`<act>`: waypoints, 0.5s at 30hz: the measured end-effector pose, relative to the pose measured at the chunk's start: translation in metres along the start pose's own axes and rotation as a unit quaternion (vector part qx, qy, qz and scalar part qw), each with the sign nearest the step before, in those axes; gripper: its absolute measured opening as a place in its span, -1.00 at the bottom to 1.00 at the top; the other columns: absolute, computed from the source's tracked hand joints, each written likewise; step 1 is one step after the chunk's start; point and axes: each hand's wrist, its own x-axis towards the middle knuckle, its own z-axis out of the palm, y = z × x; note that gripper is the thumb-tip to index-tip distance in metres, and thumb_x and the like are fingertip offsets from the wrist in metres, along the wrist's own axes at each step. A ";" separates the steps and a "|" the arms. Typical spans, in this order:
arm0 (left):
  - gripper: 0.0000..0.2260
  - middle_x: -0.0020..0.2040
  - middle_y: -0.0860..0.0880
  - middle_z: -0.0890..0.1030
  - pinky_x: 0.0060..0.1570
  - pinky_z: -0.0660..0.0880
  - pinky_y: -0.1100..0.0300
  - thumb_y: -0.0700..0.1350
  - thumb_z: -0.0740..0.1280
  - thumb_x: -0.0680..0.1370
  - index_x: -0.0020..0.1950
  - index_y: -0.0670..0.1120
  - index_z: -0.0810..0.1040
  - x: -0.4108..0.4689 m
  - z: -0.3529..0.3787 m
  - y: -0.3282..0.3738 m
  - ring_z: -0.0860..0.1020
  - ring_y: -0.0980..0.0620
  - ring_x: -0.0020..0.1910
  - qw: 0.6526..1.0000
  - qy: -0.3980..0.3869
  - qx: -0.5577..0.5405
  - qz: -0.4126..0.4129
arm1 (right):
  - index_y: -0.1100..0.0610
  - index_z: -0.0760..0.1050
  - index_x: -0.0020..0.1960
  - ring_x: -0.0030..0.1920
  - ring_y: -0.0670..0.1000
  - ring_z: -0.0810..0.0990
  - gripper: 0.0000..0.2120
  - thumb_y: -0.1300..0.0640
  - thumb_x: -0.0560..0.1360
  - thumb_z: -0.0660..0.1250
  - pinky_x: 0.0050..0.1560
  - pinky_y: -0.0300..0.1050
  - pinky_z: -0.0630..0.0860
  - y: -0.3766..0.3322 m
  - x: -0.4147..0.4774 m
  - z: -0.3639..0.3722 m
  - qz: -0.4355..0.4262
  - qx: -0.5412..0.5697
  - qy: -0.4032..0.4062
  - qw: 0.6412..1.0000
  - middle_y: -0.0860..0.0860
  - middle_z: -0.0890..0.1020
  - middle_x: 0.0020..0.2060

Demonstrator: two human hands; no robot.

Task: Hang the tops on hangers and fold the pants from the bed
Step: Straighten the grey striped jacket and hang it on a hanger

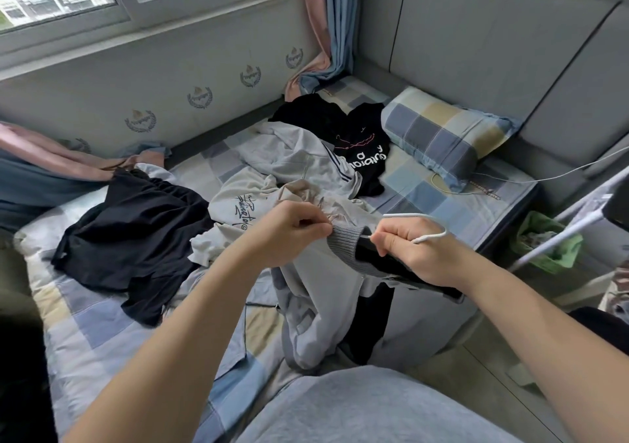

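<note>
My left hand [292,235] pinches the ribbed collar of the grey top [316,299], fingers curled tight. My right hand [418,252] is closed round the hanger [429,231] at the base of its white hook, right at that collar. Both are held well short of the pillow [446,136], on my side of it, over the bed [85,323] edge. Just left of the pillow lies a black top [364,156]. Farther left are a white top [245,204] and black pants [136,235].
</note>
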 end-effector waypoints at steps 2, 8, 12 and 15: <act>-0.72 -0.30 0.21 0.54 -0.14 0.38 0.21 -0.13 0.41 0.58 -0.24 0.22 0.56 -0.002 0.005 0.001 0.48 0.18 -0.24 1.000 0.027 -0.006 0.002 | 0.13 0.52 -0.27 -0.26 -0.04 0.47 -0.70 0.14 0.65 0.28 -0.21 -0.21 0.35 0.000 0.000 -0.002 -0.003 -0.001 0.006 1.000 0.05 0.52 -0.31; -0.92 -0.14 0.20 0.53 0.00 0.45 0.11 -0.11 0.39 0.59 0.05 -0.02 0.67 -0.003 0.008 0.008 0.55 0.03 -0.04 0.990 0.019 0.116 0.079 | 0.22 0.56 -0.24 -0.40 -0.12 0.39 -0.71 0.15 0.63 0.31 -0.31 -0.32 0.29 0.003 0.005 -0.007 0.002 0.060 -0.006 0.998 0.03 0.44 -0.42; -0.95 -0.17 0.07 0.52 -0.04 0.46 0.00 -0.20 0.38 0.59 0.00 -0.15 0.63 -0.005 0.006 0.010 0.49 -0.03 -0.13 0.975 0.097 0.146 0.135 | 0.14 0.61 -0.11 -0.37 -0.10 0.45 -0.90 0.11 0.52 0.46 -0.31 -0.29 0.41 0.010 0.010 -0.020 0.039 0.114 0.022 0.992 -0.04 0.54 -0.38; -0.96 -0.17 0.05 0.56 -0.07 0.48 0.04 -0.23 0.39 0.57 -0.02 -0.13 0.63 -0.013 -0.008 -0.004 0.51 -0.02 -0.16 0.971 0.185 0.107 0.107 | -0.05 0.59 0.05 -0.13 -0.19 0.61 -0.80 0.04 0.45 0.53 -0.12 -0.42 0.46 0.033 0.001 -0.039 0.094 0.057 0.021 0.994 -0.15 0.65 -0.13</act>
